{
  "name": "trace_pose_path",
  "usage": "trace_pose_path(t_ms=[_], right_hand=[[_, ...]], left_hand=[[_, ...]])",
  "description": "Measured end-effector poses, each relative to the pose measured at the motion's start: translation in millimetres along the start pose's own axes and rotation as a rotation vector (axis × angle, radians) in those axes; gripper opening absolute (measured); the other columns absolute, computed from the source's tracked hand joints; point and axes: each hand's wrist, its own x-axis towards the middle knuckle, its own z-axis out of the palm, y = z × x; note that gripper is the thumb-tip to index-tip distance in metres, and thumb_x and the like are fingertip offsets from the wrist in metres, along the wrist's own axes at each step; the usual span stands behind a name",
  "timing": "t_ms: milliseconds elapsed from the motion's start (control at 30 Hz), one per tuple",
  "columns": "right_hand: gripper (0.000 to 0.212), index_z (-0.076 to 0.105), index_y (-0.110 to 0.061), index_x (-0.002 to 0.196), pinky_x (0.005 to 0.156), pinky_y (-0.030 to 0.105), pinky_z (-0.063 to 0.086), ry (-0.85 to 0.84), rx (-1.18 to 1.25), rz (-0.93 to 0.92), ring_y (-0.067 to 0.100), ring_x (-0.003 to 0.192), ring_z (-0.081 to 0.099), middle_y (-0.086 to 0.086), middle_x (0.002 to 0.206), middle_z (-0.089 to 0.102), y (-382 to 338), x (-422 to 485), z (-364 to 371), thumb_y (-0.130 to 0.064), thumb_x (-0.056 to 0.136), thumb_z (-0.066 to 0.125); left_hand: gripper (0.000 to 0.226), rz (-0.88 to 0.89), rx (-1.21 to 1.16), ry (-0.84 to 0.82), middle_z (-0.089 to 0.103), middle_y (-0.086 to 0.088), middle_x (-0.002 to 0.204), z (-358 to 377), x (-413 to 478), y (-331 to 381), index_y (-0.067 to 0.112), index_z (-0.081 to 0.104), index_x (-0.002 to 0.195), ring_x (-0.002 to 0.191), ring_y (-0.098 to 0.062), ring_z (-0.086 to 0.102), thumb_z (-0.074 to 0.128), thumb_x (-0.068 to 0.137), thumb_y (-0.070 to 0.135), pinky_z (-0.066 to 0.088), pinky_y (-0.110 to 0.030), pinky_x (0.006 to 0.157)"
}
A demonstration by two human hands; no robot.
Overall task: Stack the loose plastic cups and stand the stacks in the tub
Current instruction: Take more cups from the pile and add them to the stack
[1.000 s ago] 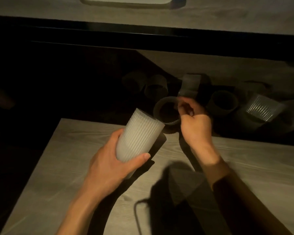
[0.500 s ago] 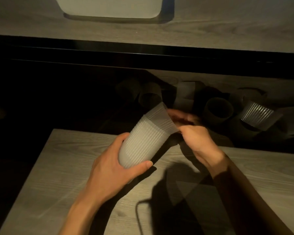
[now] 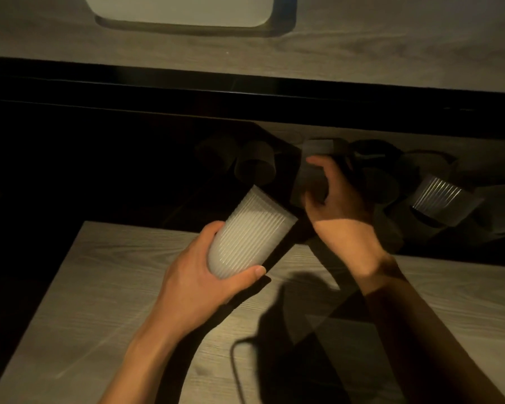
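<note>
Head view: left hand (image 3: 199, 275) grips stack (image 3: 248, 231), right hand (image 3: 338, 199) clasps a loose cup (image 3: 312, 170); next, I'd nest it squarely.

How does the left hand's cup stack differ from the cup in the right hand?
The cup stack in the left hand is brightly lit; the cup in the right hand is in shadow. The cup stack tilts over the table edge; the cup is beyond it, among loose cups. Both are gripped.
</note>
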Motion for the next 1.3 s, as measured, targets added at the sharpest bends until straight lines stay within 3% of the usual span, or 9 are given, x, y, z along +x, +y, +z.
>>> trace_pose_path(t_ms=[167, 367, 500, 667, 800, 933, 1100, 1233, 1300], right_hand=[[0.086, 0.011, -0.033, 0.157, 0.117, 0.044, 0.024, -0.354, -0.158, 0.166, 0.028, 0.148, 0.023, 0.005, 0.161, 0.026, 3.7, 2.0, 4.6, -0.028, 0.092, 0.067], [0.047, 0.047, -0.038, 0.122, 0.08, 0.013, 0.046, -0.133, 0.426, 0.108, -0.013, 0.098, 0.055, -0.023, 0.114, 0.055, 11.2, -5.1, -18.2, -0.049, 0.082, 0.07], [0.036, 0.056, -0.045, 0.119, 0.094, 0.025, 0.045, -0.465, 0.397, 0.015, -0.001, 0.12, 0.051, -0.016, 0.13, 0.055, 6.6, -6.2, -21.7, -0.056, 0.085, 0.065], [0.024, 0.066, -0.049, 0.109, 0.094, 0.007, 0.04, -0.541, 0.55, 0.048, -0.009, 0.119, 0.051, -0.029, 0.115, 0.063, -10.1, -10.9, -18.5, -0.041, 0.103, 0.043], [0.033, 0.063, -0.026, 0.125, 0.109, 0.029, 0.04, -0.538, 0.534, 0.002, 0.005, 0.122, 0.056, -0.009, 0.128, 0.063, -20.5, -10.8, -6.2, -0.024, 0.104, 0.038], [0.038, 0.06, -0.023, 0.131, 0.105, 0.019, 0.041, -0.57, 0.538, 0.0, 0.004, 0.121, 0.056, -0.006, 0.131, 0.062, -31.5, -12.2, 8.2, -0.015, 0.105, 0.034], [0.038, 0.068, -0.055, 0.109, 0.094, 0.017, 0.046, -0.618, 0.518, 0.028, 0.007, 0.11, 0.062, -0.018, 0.11, 0.071, -42.2, -16.2, 17.1, -0.029, 0.101, 0.04], [0.042, 0.048, -0.062, 0.128, 0.107, 0.042, 0.039, -0.701, 0.354, -0.078, 0.009, 0.118, 0.053, -0.018, 0.127, 0.056, -47.0, -21.2, 28.3, -0.045, 0.092, 0.032], [0.043, 0.048, -0.055, 0.133, 0.106, 0.037, 0.042, -0.679, 0.477, -0.055, 0.008, 0.116, 0.055, -0.015, 0.127, 0.058, -50.0, -28.8, 37.0, -0.05, 0.094, 0.031]], left_hand=[[0.074, -0.014, 0.047, 0.031, 0.056, 0.025, 0.104, 3.8, 5.2, 2.7, 0.057, 0.041, 0.116, 0.088, 0.001, 0.061, 0.064, 0.053, 0.088, 0.061, -0.034, 0.065], [0.073, 0.011, 0.109, 0.057, 0.055, 0.029, 0.104, 4.0, 8.0, 4.1, 0.054, 0.044, 0.116, 0.093, 0.002, 0.058, 0.068, 0.055, 0.086, 0.058, -0.039, 0.074], [0.079, 0.103, 0.271, 0.065, 0.052, 0.026, 0.115, 2.9, 7.6, 3.7, 0.05, 0.042, 0.126, 0.098, 0.0, 0.054, 0.067, 0.06, 0.084, 0.048, -0.035, 0.078], [0.085, 0.117, 0.257, 0.115, 0.049, 0.026, 0.121, -0.5, -1.9, -2.7, 0.048, 0.039, 0.134, 0.103, 0.002, 0.049, 0.061, 0.06, 0.084, 0.041, -0.03, 0.079], [0.087, 0.116, 0.265, 0.127, 0.05, 0.024, 0.124, -10.1, -11.0, -11.2, 0.045, 0.04, 0.138, 0.106, 0.001, 0.05, 0.064, 0.062, 0.081, 0.045, -0.033, 0.083], [0.09, 0.084, 0.3, 0.148, 0.053, 0.019, 0.128, -23.9, -17.8, -20.6, 0.042, 0.042, 0.14, 0.109, -0.005, 0.054, 0.065, 0.062, 0.08, 0.05, -0.039, 0.086], [0.086, 0.081, 0.351, 0.164, 0.052, 0.022, 0.123, -37.7, -26.0, -29.4, 0.043, 0.043, 0.137, 0.103, -0.002, 0.051, 0.067, 0.064, 0.08, 0.045, -0.035, 0.081], [0.088, 0.102, 0.427, 0.094, 0.055, 0.017, 0.125, -41.3, -26.5, -34.0, 0.042, 0.042, 0.141, 0.106, -0.006, 0.055, 0.062, 0.064, 0.081, 0.051, -0.042, 0.088], [0.09, 0.1, 0.404, 0.107, 0.054, 0.018, 0.127, -37.7, -27.3, -33.2, 0.041, 0.042, 0.142, 0.108, -0.007, 0.055, 0.064, 0.064, 0.08, 0.049, -0.04, 0.089]])
